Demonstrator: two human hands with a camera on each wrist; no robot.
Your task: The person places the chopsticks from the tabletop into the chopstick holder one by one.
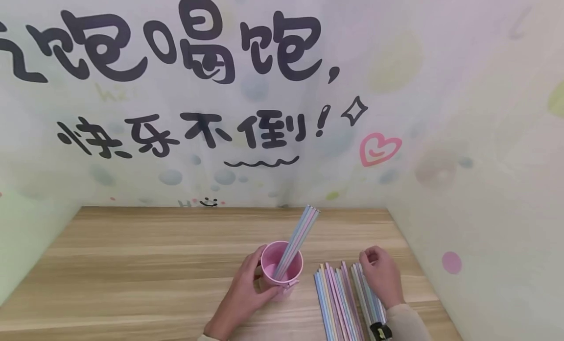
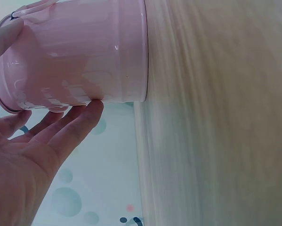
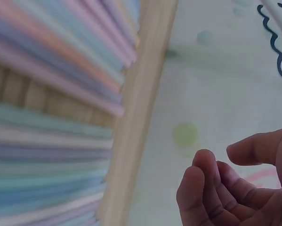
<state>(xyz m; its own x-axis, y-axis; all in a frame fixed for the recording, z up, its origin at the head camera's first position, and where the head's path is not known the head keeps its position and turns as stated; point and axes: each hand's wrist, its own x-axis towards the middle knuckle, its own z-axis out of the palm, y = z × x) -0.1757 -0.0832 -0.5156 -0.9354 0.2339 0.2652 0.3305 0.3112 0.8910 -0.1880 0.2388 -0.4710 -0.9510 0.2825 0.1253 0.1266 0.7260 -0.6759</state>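
A small pink bucket [image 1: 282, 287] stands on the wooden table, and my left hand [image 1: 246, 287] grips its side, thumb on the near side and fingers round the far side. In the left wrist view the fingertips [image 2: 96, 107] touch the bucket's wall [image 2: 75, 61]. Several slim pastel sticks [image 1: 299, 238] lean to the right inside the bucket. My right hand [image 1: 383, 275] hovers over the far end of the right-hand group of sticks [image 1: 363, 294]. Its fingers are loosely bent, with a gap between thumb and fingertips and nothing held. Another group of pastel sticks [image 1: 337, 299] lies between bucket and right hand.
The wooden table [image 1: 145, 272] meets a printed back wall [image 1: 264, 184] with large dark lettering. A pale side wall [image 1: 493, 223] rises close by on the right. A small black device [image 1: 381, 331] sits at the right wrist, above the sticks.
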